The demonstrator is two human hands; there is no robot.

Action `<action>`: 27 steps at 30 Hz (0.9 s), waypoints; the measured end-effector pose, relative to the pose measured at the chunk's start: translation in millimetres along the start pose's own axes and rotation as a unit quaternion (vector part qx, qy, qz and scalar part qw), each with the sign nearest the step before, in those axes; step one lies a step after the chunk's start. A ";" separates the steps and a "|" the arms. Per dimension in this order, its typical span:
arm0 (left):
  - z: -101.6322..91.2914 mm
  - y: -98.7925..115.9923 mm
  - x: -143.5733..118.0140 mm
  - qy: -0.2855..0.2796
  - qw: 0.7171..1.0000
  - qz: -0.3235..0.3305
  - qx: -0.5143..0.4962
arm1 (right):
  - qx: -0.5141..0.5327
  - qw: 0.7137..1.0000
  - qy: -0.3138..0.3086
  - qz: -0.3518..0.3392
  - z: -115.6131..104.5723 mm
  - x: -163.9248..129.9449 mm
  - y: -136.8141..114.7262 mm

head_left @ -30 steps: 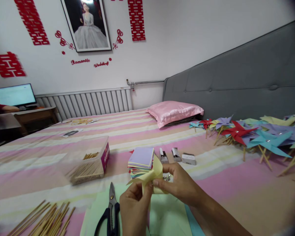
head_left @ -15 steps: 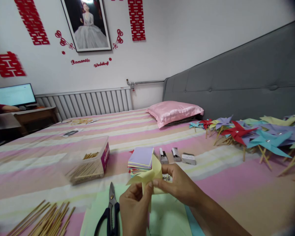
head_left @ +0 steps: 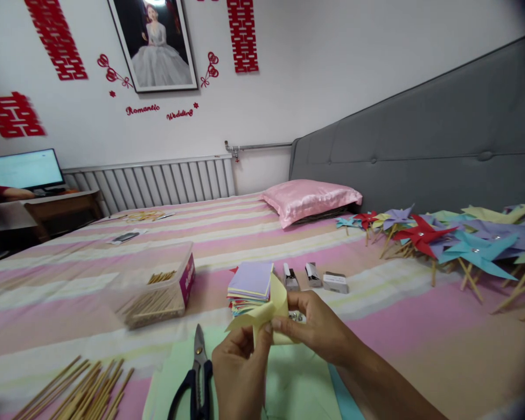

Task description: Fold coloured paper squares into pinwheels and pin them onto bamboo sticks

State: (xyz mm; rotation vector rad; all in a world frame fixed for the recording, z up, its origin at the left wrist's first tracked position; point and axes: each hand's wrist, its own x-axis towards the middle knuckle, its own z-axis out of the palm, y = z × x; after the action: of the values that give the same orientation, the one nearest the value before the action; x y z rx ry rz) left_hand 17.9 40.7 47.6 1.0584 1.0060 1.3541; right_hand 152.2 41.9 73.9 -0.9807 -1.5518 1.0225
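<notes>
Both my hands hold a pale yellow paper pinwheel (head_left: pixel 269 312) low in the middle of the view. My left hand (head_left: pixel 238 373) pinches it from below. My right hand (head_left: pixel 317 326) grips its right side with fingers and thumb. Just behind it lies a stack of coloured paper squares (head_left: pixel 251 286) with a lilac sheet on top. Black-handled scissors (head_left: pixel 196 376) rest on a light green sheet (head_left: pixel 301 388) under my hands.
A clear box of sticks (head_left: pixel 157 291) sits on the striped bed (head_left: pixel 91 256), loose sticks (head_left: pixel 83 396) at lower left. Small staple boxes (head_left: pixel 315 277) lie behind the stack. Finished pinwheels (head_left: pixel 455 239) pile at right by the grey headboard. A pink pillow (head_left: pixel 310 198) lies behind; a person sits at a monitor (head_left: pixel 24 169).
Hardly anything has moved; my fingers have shifted slightly on the yellow pinwheel, which stays in the same place.
</notes>
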 end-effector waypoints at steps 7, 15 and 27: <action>2.2 1.9 -2.0 0.011 1.000 -0.015 -0.020 | 0.015 1.000 -0.002 0.003 0.5 0.1 1.9; 5.8 3.7 -3.7 0.007 0.999 -0.001 -0.032 | 0.018 1.000 0.012 0.000 0.2 1.1 4.7; 2.1 0.3 -0.8 -0.005 0.998 -0.065 -0.023 | 0.114 0.992 -0.017 0.049 -2.6 3.9 10.9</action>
State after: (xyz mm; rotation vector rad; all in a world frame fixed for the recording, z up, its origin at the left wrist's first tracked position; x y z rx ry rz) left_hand 19.9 39.9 48.4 0.9482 1.0144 1.2600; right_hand 155.1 49.4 65.1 -0.8897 -1.3895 1.2609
